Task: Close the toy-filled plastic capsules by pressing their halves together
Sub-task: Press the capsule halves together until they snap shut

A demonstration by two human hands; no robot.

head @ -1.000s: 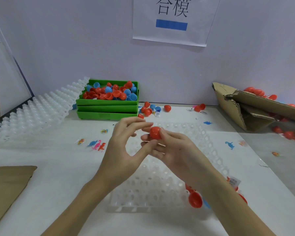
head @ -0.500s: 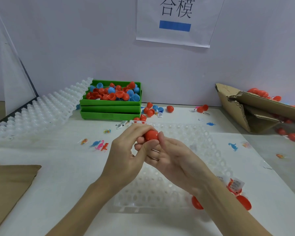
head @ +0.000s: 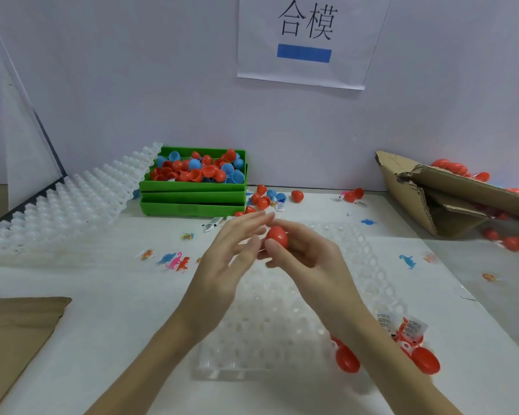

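Capsule: red capsule (head: pixel 277 236), egg-shaped, held in mid-air above the far end of the clear cell tray (head: pixel 372 259); it reads as a whole egg, though the seam between its halves cannot be made out.
Long axis: tilted a little off upright, narrow end toward 1 o'clock, blunt end toward 7 o'clock.
Right hand: right hand (head: pixel 309 253) grasps the capsule, thumb across its near face and fingers curled behind; the palm lies at 4 o'clock from the capsule, the forearm running off toward 5 o'clock.
Left hand: left hand (head: pixel 225 259) holds nothing; fingers straight and loosely spread, tips pointing to 1 o'clock and lying just beside the capsule at its 10 o'clock side; whether they touch it cannot be told, as they are blurred.
Governing relation: the capsule sits entirely in the right grasp, with the left fingertips the nearer free contact; any further squeeze would likely act along the tilted long axis.
Supply: open red halves (head: pixel 346 359) lie at 5 o'clock on the table (head: pixel 102 295); green bins (head: pixel 192 202) at 11 o'clock.
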